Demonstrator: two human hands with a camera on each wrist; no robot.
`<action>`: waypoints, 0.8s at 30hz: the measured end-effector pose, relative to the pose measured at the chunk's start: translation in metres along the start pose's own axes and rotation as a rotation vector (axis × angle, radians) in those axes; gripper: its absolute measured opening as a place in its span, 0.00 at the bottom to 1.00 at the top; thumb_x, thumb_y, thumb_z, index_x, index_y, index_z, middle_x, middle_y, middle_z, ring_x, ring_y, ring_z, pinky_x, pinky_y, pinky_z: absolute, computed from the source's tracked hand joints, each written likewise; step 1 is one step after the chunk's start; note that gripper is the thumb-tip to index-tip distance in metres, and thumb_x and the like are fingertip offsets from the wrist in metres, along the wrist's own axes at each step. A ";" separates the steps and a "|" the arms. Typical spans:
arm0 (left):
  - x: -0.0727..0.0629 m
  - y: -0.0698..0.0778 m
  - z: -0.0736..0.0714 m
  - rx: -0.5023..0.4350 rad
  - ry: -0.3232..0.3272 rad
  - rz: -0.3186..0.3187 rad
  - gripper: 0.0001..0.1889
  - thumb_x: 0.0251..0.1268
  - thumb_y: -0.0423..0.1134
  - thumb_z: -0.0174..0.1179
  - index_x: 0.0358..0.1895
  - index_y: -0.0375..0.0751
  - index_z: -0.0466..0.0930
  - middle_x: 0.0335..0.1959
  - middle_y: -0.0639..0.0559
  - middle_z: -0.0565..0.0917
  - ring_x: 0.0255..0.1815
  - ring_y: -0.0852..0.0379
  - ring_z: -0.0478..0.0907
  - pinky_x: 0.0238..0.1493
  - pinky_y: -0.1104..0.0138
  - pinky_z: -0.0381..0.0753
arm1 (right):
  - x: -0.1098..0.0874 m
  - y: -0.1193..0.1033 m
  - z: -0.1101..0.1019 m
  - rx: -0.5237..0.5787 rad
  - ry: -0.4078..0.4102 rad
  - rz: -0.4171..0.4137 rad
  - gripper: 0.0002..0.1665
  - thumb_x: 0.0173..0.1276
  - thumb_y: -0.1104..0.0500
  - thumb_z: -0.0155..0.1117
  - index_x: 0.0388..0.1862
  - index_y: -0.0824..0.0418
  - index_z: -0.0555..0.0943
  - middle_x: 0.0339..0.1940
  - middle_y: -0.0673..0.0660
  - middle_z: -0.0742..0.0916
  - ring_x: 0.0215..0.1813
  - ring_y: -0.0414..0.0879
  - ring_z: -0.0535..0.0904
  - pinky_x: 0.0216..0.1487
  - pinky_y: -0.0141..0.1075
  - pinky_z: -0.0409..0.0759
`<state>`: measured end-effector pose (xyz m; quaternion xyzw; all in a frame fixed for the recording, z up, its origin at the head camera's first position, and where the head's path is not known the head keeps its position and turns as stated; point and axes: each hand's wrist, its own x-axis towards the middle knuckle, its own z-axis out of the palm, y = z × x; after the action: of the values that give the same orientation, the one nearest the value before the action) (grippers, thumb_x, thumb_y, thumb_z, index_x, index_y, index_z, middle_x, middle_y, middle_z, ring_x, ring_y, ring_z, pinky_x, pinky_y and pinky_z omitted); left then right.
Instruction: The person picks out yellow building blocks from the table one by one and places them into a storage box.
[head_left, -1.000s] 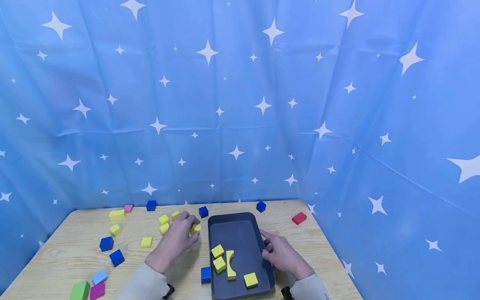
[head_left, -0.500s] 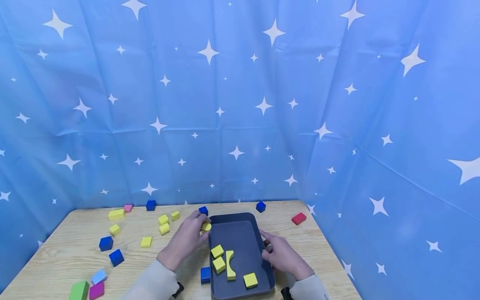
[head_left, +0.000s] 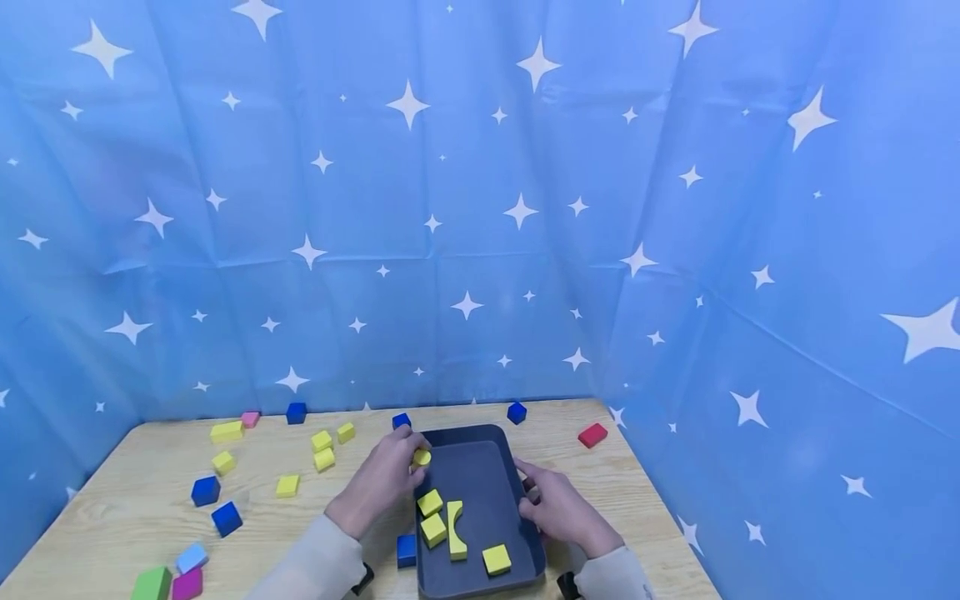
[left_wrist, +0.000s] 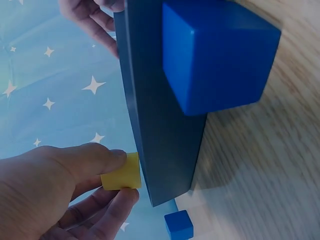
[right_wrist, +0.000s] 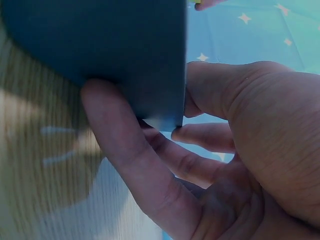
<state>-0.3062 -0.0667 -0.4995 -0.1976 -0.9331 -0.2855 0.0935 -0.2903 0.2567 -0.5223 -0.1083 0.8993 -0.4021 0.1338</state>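
Observation:
My left hand (head_left: 381, 473) pinches a yellow cylinder block (head_left: 422, 458) between thumb and fingers at the upper left rim of the dark grey tray (head_left: 483, 471). In the left wrist view this yellow block (left_wrist: 121, 172) is just above the tray's wall (left_wrist: 157, 145). My right hand (head_left: 561, 510) grips the tray's right side. Its thumb is over the rim and its fingers lie along the outer wall, as the right wrist view shows. Inside the tray are several yellow blocks, among them an arch-shaped block (head_left: 455, 533) and a square block (head_left: 496, 560).
A blue block (head_left: 406, 551) stands close against the tray's left side. Blue cubes (head_left: 517, 412) and a red block (head_left: 592, 435) lie behind and to the right. Several yellow, blue, pink and green blocks are scattered over the table's left half. A starry blue curtain hangs behind.
My left hand has carried the yellow cylinder block right, from the table beside the tray to the tray's left rim. My right hand keeps its grip on the tray.

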 end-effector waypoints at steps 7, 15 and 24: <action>0.000 -0.004 0.007 0.013 -0.007 0.025 0.13 0.74 0.27 0.79 0.57 0.31 0.92 0.48 0.44 0.87 0.41 0.56 0.85 0.41 0.64 0.92 | 0.000 0.000 0.001 0.002 0.001 -0.003 0.46 0.82 0.69 0.69 0.95 0.62 0.67 0.61 0.69 0.90 0.43 0.51 0.89 0.28 0.44 0.93; -0.001 -0.003 0.011 0.013 -0.006 0.047 0.12 0.72 0.25 0.79 0.54 0.30 0.92 0.46 0.44 0.87 0.41 0.54 0.85 0.41 0.60 0.92 | -0.002 0.002 0.001 0.004 -0.002 0.019 0.46 0.82 0.68 0.69 0.95 0.60 0.66 0.60 0.68 0.90 0.40 0.50 0.89 0.27 0.44 0.92; -0.001 -0.003 0.011 0.048 -0.010 0.032 0.13 0.72 0.29 0.80 0.56 0.34 0.93 0.50 0.43 0.89 0.44 0.54 0.86 0.43 0.59 0.93 | 0.000 0.000 0.001 0.001 0.000 0.004 0.46 0.82 0.68 0.69 0.95 0.61 0.66 0.60 0.68 0.90 0.41 0.50 0.89 0.27 0.44 0.92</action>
<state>-0.3072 -0.0628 -0.5104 -0.2117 -0.9368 -0.2606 0.0982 -0.2899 0.2561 -0.5228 -0.1062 0.8994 -0.4022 0.1347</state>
